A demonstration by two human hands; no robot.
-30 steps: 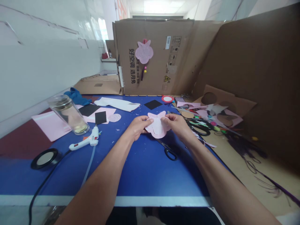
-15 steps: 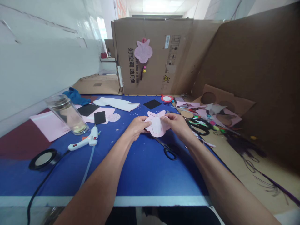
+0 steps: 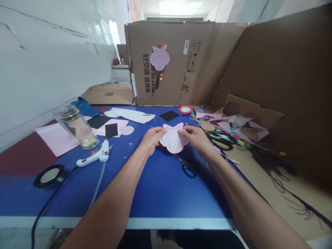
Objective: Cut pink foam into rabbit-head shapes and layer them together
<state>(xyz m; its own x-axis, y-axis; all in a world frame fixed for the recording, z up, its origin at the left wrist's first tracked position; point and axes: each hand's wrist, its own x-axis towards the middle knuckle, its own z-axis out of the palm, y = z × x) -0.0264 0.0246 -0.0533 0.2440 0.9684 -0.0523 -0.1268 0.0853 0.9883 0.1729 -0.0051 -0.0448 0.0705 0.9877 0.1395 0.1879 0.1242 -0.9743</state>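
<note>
Both my hands hold a pink foam cut-out with two small ears, just above the blue table. My left hand pinches its left edge with thumb and fingers closed. On the cut-out's right side, my right hand grips the upper edge, fingers curled. Black-handled scissors lie on the table right below the cut-out.
A white glue gun with its cable, a glass jar and a black tape roll sit at left. Pink and black foam sheets lie behind them. Scraps, larger scissors and cardboard crowd the right. A cardboard box carries a finished pink piece.
The hands have shifted their hold a little on the pink cut-out, which sits slightly flatter. Nothing else on the table moved.
</note>
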